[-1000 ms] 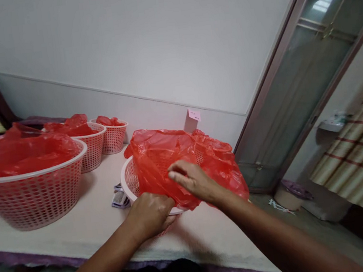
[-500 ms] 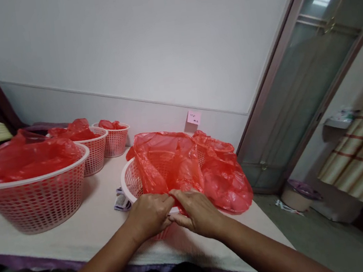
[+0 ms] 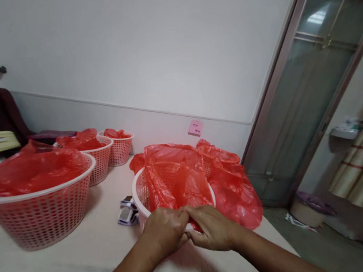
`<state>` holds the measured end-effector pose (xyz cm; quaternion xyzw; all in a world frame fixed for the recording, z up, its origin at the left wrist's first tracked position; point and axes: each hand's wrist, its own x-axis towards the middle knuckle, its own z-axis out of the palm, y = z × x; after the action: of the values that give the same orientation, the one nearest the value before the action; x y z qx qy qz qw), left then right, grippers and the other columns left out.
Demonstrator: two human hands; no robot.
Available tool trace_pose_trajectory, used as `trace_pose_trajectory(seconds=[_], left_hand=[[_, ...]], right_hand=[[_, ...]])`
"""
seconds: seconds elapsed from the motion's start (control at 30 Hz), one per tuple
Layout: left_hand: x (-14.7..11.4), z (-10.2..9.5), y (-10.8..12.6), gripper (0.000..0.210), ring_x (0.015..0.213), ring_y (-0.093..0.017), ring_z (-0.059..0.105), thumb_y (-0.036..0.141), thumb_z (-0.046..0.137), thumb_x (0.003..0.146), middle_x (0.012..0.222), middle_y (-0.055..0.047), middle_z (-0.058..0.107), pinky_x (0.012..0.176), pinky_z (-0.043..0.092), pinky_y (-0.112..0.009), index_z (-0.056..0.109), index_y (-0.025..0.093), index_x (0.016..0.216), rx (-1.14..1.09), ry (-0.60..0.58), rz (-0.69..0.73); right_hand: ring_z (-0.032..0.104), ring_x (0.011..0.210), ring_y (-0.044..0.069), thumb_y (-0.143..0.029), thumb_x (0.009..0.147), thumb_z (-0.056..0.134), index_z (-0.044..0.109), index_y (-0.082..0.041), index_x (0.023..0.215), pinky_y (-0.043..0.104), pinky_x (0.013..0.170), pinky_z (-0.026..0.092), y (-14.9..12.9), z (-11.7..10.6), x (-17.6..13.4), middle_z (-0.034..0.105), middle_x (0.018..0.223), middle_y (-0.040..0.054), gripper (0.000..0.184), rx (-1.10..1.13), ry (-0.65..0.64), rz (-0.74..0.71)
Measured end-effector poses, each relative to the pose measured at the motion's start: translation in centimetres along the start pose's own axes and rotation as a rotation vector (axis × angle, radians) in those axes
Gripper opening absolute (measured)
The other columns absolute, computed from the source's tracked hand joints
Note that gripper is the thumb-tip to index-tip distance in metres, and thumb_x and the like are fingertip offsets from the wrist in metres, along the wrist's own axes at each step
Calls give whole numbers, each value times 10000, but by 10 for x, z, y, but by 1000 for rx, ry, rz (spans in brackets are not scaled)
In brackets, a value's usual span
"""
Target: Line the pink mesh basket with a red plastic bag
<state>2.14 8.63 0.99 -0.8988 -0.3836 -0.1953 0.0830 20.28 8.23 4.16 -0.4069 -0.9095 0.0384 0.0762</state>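
Note:
A red plastic bag (image 3: 176,172) lies across a pink-white perforated basket (image 3: 139,195) in front of me, draped over its opening and near rim. My left hand (image 3: 167,229) is closed on the bag's near edge at the front of the rim. Right beside it, my right hand (image 3: 210,226) pinches the same edge, thumbs and fingertips of both hands nearly touching. The hands hide the front of the basket. More red plastic (image 3: 231,187) spreads over the table to the right of the basket.
Several similar baskets (image 3: 45,216) with red bags stand on the left of the white-covered table (image 3: 117,256). A small grey-and-purple cloth item (image 3: 127,212) lies left of the near basket. A pink note (image 3: 195,128) is on the wall, and a bin (image 3: 308,210) stands on the floor at right.
The camera view has shifted a little, so the scene sits lower in the picture. Both hands still grip the bag's edge at the rim, pressed closely together.

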Motion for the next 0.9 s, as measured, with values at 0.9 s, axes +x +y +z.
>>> trace_pose_trajectory(seconds=[0.9], left_hand=[[10,7,0,238,872,-286,697,220,583,805,978,-60,731,760,569,-454,625,212,1039,-121,-168,-62]], right_hand=[[666,776,208,-186,704,494,486,-233,962,285,602,344,8,13,5,701,893,16,262,15,92,-25]])
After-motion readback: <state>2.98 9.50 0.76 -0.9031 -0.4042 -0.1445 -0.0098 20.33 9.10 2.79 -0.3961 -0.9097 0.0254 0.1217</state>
